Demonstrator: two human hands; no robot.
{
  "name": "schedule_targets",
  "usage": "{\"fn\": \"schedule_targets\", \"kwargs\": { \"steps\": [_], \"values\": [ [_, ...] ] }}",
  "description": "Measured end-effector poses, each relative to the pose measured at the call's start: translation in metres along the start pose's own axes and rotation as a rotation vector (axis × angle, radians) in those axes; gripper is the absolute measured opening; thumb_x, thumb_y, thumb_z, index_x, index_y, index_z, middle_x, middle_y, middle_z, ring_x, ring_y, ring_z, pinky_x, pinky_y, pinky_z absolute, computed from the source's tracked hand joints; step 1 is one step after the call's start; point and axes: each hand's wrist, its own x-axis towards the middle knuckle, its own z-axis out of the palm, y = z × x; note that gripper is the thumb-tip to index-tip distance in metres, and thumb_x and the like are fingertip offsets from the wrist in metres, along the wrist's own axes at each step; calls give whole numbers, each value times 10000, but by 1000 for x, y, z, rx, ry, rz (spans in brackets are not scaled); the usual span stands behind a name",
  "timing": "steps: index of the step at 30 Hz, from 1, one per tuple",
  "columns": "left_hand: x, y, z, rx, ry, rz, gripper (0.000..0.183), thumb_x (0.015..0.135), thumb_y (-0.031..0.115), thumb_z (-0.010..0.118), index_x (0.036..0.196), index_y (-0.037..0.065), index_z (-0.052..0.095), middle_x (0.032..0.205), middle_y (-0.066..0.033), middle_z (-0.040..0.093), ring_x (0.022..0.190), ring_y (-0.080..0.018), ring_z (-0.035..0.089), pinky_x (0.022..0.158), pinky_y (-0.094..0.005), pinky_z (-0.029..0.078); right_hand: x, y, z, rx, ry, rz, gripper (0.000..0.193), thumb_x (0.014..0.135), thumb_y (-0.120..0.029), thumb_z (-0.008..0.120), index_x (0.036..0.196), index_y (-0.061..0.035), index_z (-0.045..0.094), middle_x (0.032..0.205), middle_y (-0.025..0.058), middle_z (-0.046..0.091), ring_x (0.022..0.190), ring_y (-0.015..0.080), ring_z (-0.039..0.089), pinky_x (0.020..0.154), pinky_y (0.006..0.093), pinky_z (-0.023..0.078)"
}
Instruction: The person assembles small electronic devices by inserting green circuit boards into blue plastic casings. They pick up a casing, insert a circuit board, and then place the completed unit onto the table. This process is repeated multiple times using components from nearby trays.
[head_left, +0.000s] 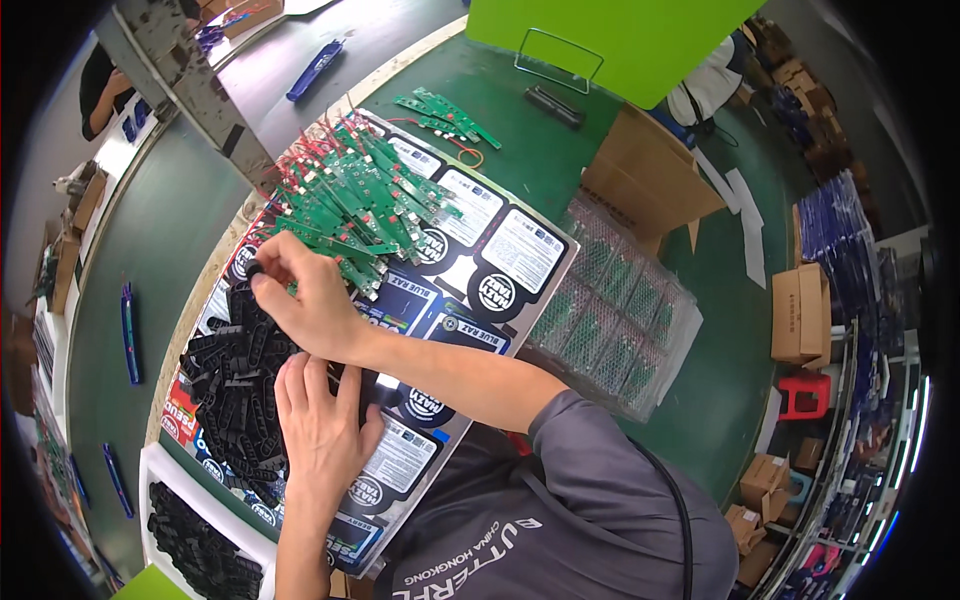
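My right hand (310,300) reaches across to the left and pinches a small black plastic piece (255,268) between thumb and fingers, just above a heap of black plastic parts (235,390). Nearer to me, my left hand (325,415) lies palm down at the right side of this heap, fingers bent at the tips. A dark piece (383,396) shows beside its thumb; the fingers hide most of what is under them. Past my right hand lies a pile of narrow green circuit boards (350,200) with red wires. Heap and pile rest on a board of printed packaging sheets (515,250).
A white tray (165,465) of black parts stands at the lower left. Clear blister trays (610,310) with green boards and an open carton (645,175) are at the right. Blue strips (130,335) lie on the left belt. A metal post (185,90) rises beyond; another person sits far left.
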Motion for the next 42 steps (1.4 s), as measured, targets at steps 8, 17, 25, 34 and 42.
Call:
{"fn": "schedule_targets", "kwargs": {
  "steps": [8, 17, 25, 34, 42],
  "values": [
    [1, 3, -6, -93, -151, -2, 748, 720, 359, 833, 1368, 38, 641, 1466, -287, 453, 1447, -479, 381, 1261, -628, 241, 9, 3, 2, 68, 61, -46, 176, 939, -93, 667, 1044, 28, 592, 796, 84, 694, 703, 141, 670, 657, 313, 546],
    [4, 10, 9, -85, -43, 24, 671, 748, 422, 873, 1277, 54, 687, 1414, -247, 516, 1373, -456, 464, 1205, -621, 324, 8, -4, -3, 71, 21, 30, 177, 956, -120, 658, 1051, 23, 617, 846, 90, 706, 756, 143, 664, 707, 322, 541],
    [2, -9, 8, -160, 57, 29, 356, 783, 205, 840, 1096, 69, 737, 1304, -211, 584, 1247, -407, 559, 1118, -540, 424, 6, 1, -5, -50, 49, -21, 187, 962, -109, 673, 1099, 12, 633, 897, 46, 680, 812, 101, 639, 731, 292, 539],
    [-15, -22, 17, -158, 143, 63, 307, 744, 84, 770, 1046, 61, 724, 1290, -175, 641, 1140, -347, 636, 1050, -483, 497, 3, 2, -1, 142, -22, 41, 104, 999, -33, 639, 1094, 2, 616, 910, 2, 640, 795, 53, 592, 704, 230, 496],
    [-10, -17, 17, -135, 119, -21, 339, 763, 96, 743, 1100, 70, 723, 1306, -185, 614, 1068, -317, 607, 1003, -455, 476, 2, 3, -4, 131, -50, 61, 102, 1008, -11, 625, 1106, 5, 600, 923, 1, 625, 792, 36, 561, 681, 204, 460]
  ]
}}
